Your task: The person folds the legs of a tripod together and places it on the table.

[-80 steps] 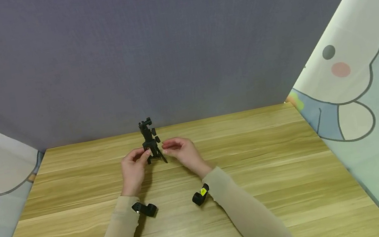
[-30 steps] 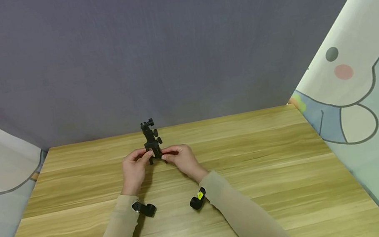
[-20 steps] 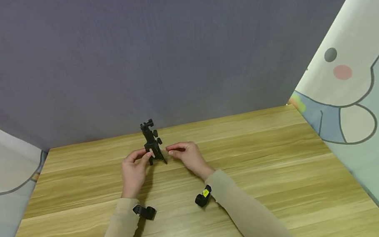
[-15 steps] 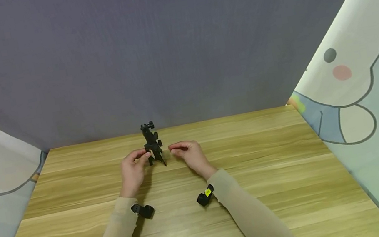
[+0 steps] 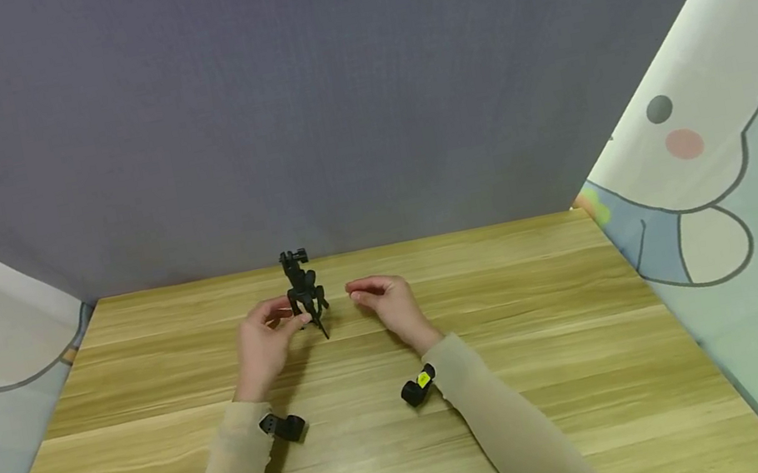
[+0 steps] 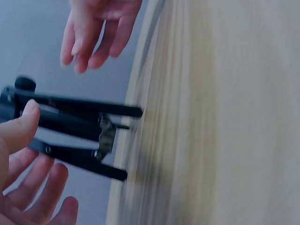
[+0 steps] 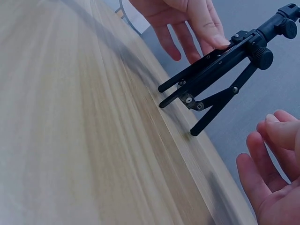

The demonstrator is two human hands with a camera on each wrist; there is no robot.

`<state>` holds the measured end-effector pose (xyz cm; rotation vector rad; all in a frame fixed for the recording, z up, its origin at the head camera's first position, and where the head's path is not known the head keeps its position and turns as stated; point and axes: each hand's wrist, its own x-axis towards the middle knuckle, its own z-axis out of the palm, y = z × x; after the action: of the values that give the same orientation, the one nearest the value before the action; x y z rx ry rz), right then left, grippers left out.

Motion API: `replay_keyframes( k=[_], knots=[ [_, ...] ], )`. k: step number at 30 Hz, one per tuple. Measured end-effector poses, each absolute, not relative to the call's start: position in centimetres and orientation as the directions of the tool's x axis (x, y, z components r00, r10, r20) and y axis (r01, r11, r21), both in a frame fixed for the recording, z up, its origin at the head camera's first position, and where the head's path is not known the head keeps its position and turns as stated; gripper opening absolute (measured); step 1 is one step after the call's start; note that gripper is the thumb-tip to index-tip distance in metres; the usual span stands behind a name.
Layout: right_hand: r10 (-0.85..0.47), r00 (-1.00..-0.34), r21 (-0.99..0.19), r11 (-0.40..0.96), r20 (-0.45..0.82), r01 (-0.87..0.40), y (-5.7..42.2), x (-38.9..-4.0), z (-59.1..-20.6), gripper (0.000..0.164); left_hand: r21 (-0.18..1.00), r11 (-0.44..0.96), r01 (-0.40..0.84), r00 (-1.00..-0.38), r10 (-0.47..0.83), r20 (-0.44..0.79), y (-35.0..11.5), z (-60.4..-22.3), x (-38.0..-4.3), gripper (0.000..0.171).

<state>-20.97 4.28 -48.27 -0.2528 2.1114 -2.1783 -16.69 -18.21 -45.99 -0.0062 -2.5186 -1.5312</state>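
A small black mini tripod (image 5: 301,284) stands near the back of the wooden table, its legs pointing down and slightly spread. My left hand (image 5: 265,343) holds it from the left; in the left wrist view the thumb (image 6: 29,115) lies against the upper legs with the other fingers behind. Round black knobs (image 7: 262,58) stick out on its side in the right wrist view. To the right of the tripod, apart from it, my right hand (image 5: 393,307) hovers with loosely bent fingers and nothing in them.
The wooden table (image 5: 526,380) ends at the back against a grey wall panel (image 5: 356,105). Cartoon-printed sheets (image 5: 717,211) hang at both sides. Each wrist wears a small black camera (image 5: 418,388).
My right hand pinched the tripod low on its right side a second ago, then let go and drew away to the right. The tripod has since turned in my left hand.
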Motion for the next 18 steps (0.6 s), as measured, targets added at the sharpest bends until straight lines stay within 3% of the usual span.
replay_keyframes(
  k=[5, 9, 18],
  knots=[
    [-0.178, -0.982, -0.998, -0.007, 0.059, -0.059, 4.3, -20.9, -48.4, 0.021, 0.812, 0.572, 0.116, -0.969, -0.114, 0.219, -17.1, -45.8, -16.1, 0.054],
    [-0.176, -0.981, -0.996, 0.023, 0.082, -0.087, 4.3, -20.8, -48.5, 0.02, 0.774, 0.619, 0.134, -0.955, -0.126, 0.267, -16.6, -45.8, -16.0, 0.052],
    [-0.189, -0.978, -0.995, 0.008, 0.092, -0.096, 4.3, -20.7, -48.7, 0.021, 0.85, 0.493, 0.187, -0.97, -0.043, 0.238, -17.6, -46.0, -16.2, 0.049]
  ],
)
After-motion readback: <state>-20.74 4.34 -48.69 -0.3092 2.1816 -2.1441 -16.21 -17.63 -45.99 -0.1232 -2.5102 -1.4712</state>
